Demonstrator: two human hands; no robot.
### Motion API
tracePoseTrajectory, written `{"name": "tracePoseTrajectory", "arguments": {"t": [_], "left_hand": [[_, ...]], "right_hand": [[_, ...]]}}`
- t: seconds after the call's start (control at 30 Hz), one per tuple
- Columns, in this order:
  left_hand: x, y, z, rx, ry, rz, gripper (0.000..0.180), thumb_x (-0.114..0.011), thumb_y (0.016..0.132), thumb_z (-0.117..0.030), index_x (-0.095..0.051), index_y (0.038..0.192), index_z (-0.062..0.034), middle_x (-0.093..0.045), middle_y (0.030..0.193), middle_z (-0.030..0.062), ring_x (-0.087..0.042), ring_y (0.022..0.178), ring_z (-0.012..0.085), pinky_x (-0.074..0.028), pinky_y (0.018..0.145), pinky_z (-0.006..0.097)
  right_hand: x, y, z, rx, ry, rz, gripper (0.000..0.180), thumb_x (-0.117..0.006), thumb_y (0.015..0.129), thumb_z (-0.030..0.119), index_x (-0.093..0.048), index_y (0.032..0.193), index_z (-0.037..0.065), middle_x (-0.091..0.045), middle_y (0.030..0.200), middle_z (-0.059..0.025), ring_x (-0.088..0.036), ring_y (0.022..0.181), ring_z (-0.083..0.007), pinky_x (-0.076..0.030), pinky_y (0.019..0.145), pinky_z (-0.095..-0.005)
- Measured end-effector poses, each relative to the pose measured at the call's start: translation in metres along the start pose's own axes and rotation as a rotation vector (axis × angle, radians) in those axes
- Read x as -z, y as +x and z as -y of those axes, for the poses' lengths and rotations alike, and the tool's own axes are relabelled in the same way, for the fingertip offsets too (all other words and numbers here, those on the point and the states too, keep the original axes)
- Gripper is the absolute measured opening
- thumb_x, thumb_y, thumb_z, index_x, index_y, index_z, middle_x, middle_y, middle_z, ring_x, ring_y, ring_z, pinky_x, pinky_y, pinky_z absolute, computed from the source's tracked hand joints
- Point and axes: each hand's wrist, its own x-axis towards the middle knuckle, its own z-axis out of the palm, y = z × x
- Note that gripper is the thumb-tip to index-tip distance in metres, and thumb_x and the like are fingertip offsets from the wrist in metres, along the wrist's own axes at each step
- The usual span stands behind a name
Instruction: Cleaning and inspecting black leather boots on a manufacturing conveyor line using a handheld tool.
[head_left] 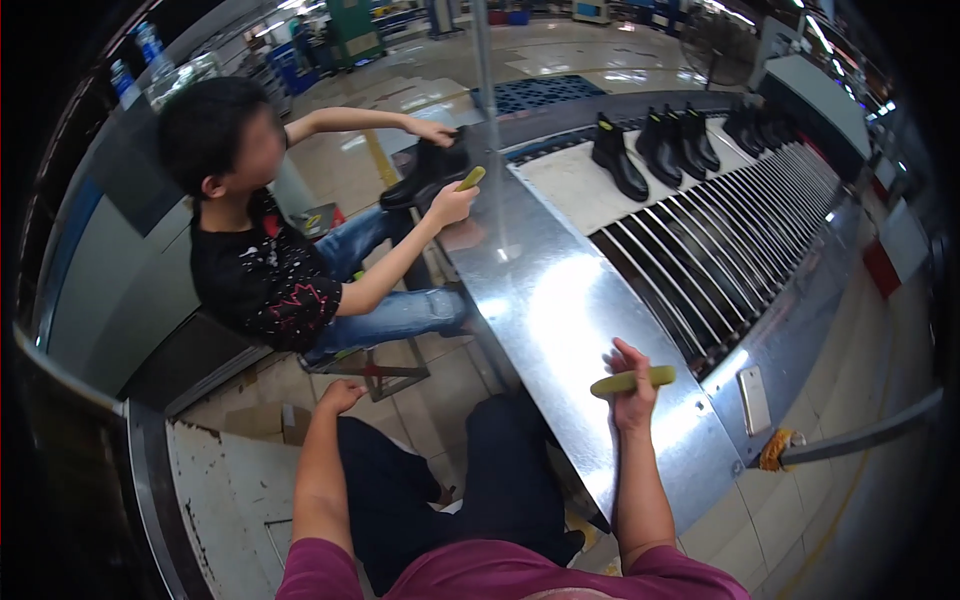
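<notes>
In my right hand (632, 392), resting over the shiny metal table (540, 290), lies a yellow-green stick (655, 377) with rounded ends. It is gripped across the palm, with some fingers stretched out beyond it. My left hand (342, 396) hangs beside my left knee, its fingers curled in and nothing visible in them. A co-worker (250, 240) sits across to the left. One of that person's hands steadies a black boot (437, 165) at the table edge, while the other holds a similar yellow-green stick (471, 179).
Beyond the table runs a conveyor of metal rollers (690, 260), beside a pale strip carrying several black ankle boots (618, 160). A white phone (754, 400) lies at the table's right corner. A metal post (485, 60) rises at the far edge. A cardboard box (268, 422) sits low left.
</notes>
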Motion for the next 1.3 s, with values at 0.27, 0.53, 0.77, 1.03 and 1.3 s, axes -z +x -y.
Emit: {"name": "tracePoseTrajectory", "arguments": {"t": [0.27, 0.53, 0.77, 1.03, 1.3], "left_hand": [[-0.010, 0.015, 0.005, -0.052, -0.087, 0.016, 0.031, -0.070, 0.097, -0.032, -0.074, 0.103, -0.0020, -0.066, 0.076, 0.0040, -0.058, 0.061, 0.0145, -0.045, 0.051, 0.032], [0.000, -0.005, -0.025, 0.061, -0.142, 0.102, 0.035, -0.068, 0.099, -0.035, -0.072, 0.112, -0.0028, -0.070, 0.075, 0.0076, -0.062, 0.059, 0.0165, -0.046, 0.051, 0.033], [0.008, -0.019, -0.033, 0.173, -0.134, 0.086, 0.033, -0.066, 0.099, -0.036, -0.073, 0.108, -0.0043, -0.072, 0.073, 0.0115, -0.068, 0.060, 0.0208, -0.055, 0.056, 0.036], [0.006, -0.016, -0.031, 0.190, -0.176, 0.104, 0.035, -0.066, 0.099, -0.035, -0.072, 0.111, -0.0034, -0.072, 0.078, 0.0124, -0.067, 0.061, 0.0212, -0.055, 0.056, 0.036], [0.007, -0.018, -0.028, 0.170, -0.169, 0.093, 0.034, -0.066, 0.099, -0.035, -0.072, 0.111, -0.0034, -0.072, 0.076, 0.0125, -0.066, 0.060, 0.0219, -0.055, 0.055, 0.036]], "right_hand": [[0.009, 0.006, 0.002, -0.049, 0.008, 0.044, 0.072, -0.039, 0.106, 0.061, -0.067, 0.124, -0.003, -0.064, 0.135, -0.0174, -0.062, 0.113, -0.0227, -0.043, 0.109, -0.0396], [0.011, 0.003, 0.005, 0.036, 0.141, 0.099, 0.067, -0.041, 0.107, 0.056, -0.066, 0.127, -0.003, -0.065, 0.135, -0.0172, -0.062, 0.115, -0.0247, -0.043, 0.109, -0.0403], [0.007, 0.006, 0.009, -0.043, 0.160, 0.023, 0.071, -0.040, 0.106, 0.059, -0.067, 0.124, -0.003, -0.065, 0.135, -0.0182, -0.061, 0.119, -0.0272, -0.043, 0.110, -0.0422], [0.007, 0.006, 0.006, -0.017, 0.033, -0.033, 0.065, -0.046, 0.106, 0.055, -0.067, 0.124, -0.003, -0.064, 0.136, -0.0184, -0.060, 0.122, -0.0282, -0.041, 0.112, -0.0428], [0.004, 0.003, 0.008, -0.019, -0.011, -0.011, 0.066, -0.045, 0.106, 0.056, -0.066, 0.125, -0.003, -0.064, 0.137, -0.0194, -0.060, 0.122, -0.0281, -0.041, 0.112, -0.0435]]}}
